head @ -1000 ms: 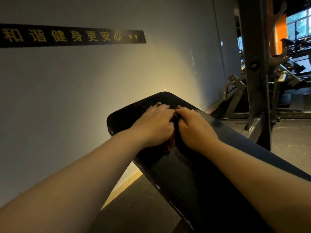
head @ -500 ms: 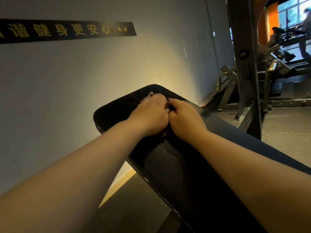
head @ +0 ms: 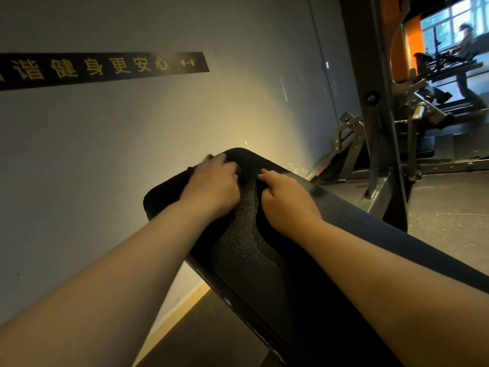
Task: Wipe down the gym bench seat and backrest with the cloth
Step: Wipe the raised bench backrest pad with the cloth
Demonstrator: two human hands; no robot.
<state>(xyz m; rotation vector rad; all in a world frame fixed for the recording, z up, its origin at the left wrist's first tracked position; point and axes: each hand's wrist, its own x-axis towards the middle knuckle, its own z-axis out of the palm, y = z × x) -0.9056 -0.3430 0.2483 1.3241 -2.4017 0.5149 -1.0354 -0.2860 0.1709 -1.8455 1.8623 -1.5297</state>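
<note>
The black textured bench pad (head: 246, 234) slopes up toward the wall. My left hand (head: 211, 186) lies near the pad's upper left edge, blurred, with its fingers curled over the cloth (head: 239, 172). Only a small reddish sliver of the cloth shows beside the knuckles. My right hand (head: 285, 200) rests on the pad a short way to the right, apart from the left hand, with nothing visible in it. Both forearms stretch along the pad.
A grey wall with a black banner (head: 105, 67) stands close on the left. A steel rack upright (head: 375, 102) and its base rise to the right of the bench. More gym machines (head: 436, 109) stand behind it on the dark floor.
The hands were pressed together on the cloth. They have now parted, and the left hand has slid left and up toward the pad's edge while the right stays near the middle.
</note>
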